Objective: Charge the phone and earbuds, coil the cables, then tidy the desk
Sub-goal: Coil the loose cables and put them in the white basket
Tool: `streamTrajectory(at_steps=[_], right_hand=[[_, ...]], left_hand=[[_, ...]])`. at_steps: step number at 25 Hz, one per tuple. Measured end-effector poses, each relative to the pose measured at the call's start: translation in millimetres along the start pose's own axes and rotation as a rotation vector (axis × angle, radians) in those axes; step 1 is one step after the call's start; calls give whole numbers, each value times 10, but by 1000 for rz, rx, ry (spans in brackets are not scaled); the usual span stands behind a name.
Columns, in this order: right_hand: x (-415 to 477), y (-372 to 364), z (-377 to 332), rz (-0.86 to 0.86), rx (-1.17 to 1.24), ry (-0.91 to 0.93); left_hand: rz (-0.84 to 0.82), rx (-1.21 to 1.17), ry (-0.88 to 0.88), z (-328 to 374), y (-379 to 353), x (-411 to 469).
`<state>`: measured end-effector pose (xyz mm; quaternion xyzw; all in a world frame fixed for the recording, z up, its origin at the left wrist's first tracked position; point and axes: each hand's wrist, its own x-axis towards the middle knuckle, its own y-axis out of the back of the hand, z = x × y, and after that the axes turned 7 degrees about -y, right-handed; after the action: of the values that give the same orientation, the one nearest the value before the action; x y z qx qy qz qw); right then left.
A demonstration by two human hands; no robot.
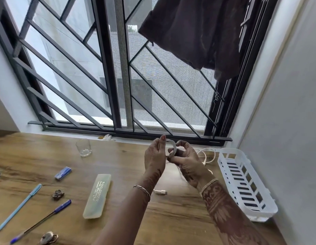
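The desk was wood-grain board with a smooth, faintly satin top, and on it lay a clear, glossy glass tumbler, a frosted translucent plastic case and a light blue pen and dark blue pen of smooth plastic. The cable had a smooth white sheath, the slotted basket was shiny white moulded plastic, and the bracelet was bright linked metal. The window grille was dark metal with a matt painted finish, backed by fine woven mesh, and the hanging cloth looked dark, soft and dull.
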<state>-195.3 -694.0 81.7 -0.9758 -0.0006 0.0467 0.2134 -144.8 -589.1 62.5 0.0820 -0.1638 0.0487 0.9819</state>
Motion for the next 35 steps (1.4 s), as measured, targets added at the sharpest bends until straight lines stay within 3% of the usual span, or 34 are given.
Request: streamTrajectory(at_steps=[10, 13, 20, 25, 30, 35], right_hand=[[0, 8, 52, 12, 71, 79], [21, -18, 87, 147, 17, 109], [89, 17, 34, 566, -440, 223], [19, 195, -130, 580, -343, 67], [-143, 566, -219, 584, -109, -71], [-364, 1025, -372, 671, -244, -56]], left_hand=[[7, 94, -67, 56, 17, -5], [-11, 89, -45, 76, 4, -16], [-109, 50, -49, 76, -26, -53], [-190, 10, -20, 8, -70, -78], [-430, -170, 72, -36, -307, -225], [-537, -151, 55, 6, -711, -335]])
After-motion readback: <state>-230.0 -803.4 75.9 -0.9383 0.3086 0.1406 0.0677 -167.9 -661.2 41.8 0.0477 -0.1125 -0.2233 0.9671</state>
